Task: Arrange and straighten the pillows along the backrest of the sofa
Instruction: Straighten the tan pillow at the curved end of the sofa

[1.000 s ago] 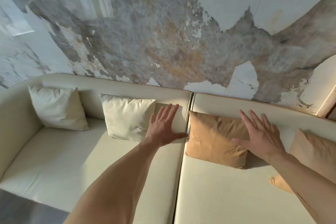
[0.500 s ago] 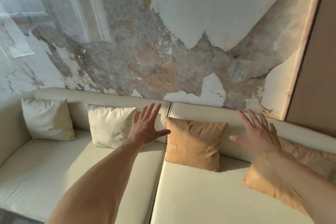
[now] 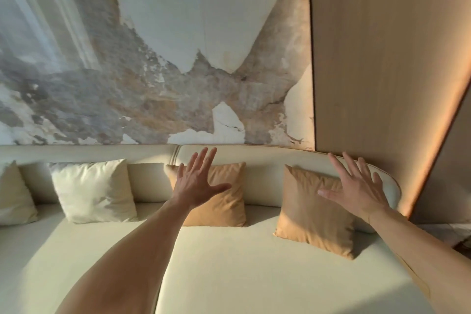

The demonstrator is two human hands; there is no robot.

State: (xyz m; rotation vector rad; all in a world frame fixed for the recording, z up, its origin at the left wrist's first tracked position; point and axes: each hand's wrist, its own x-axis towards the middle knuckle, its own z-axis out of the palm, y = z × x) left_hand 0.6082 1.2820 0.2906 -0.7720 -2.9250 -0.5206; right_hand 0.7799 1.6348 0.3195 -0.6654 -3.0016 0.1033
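Cream pillow (image 3: 11, 196) leans at the far left of the sofa backrest (image 3: 262, 160), a second cream pillow (image 3: 94, 191) just right of it. Next, the left hand (image 3: 196, 186) hovers, fingers spread, holding nothing, before a tan pillow (image 3: 229, 204). Further right, a tilted tan pillow (image 3: 311, 214) sits behind the right hand (image 3: 356, 191), likewise splayed and empty.

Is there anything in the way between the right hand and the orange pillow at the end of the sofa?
Nothing visible is in the way. The right hand, fingers spread, is in front of the top right corner of the end orange pillow, which leans on the backrest. The picture cannot settle whether it touches.
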